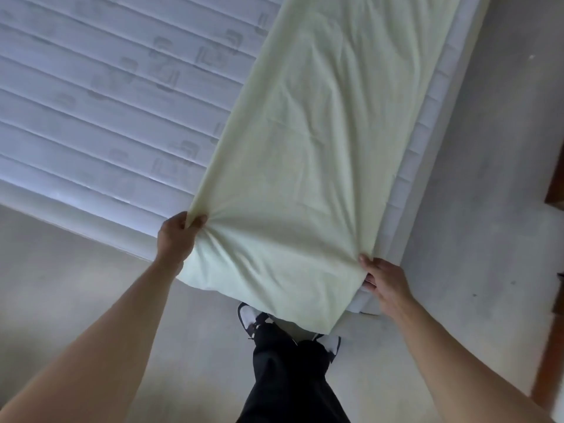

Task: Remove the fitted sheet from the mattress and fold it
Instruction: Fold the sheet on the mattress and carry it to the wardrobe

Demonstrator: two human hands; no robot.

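A pale yellow-green fitted sheet [317, 141] lies as a long folded strip along the right side of a white quilted mattress [100, 96]. Its near end hangs over the mattress's front corner. My left hand [178, 238] pinches the strip's near left corner, with the cloth bunched at the fingers. My right hand [383, 280] grips the strip's near right edge beside the mattress corner, fingers curled under the cloth.
A grey floor [476, 209] surrounds the bed. My legs in black trousers [290, 370] and white-and-black shoes stand right at the mattress corner. Dark brown wooden furniture [554, 355] stands along the right edge of the view.
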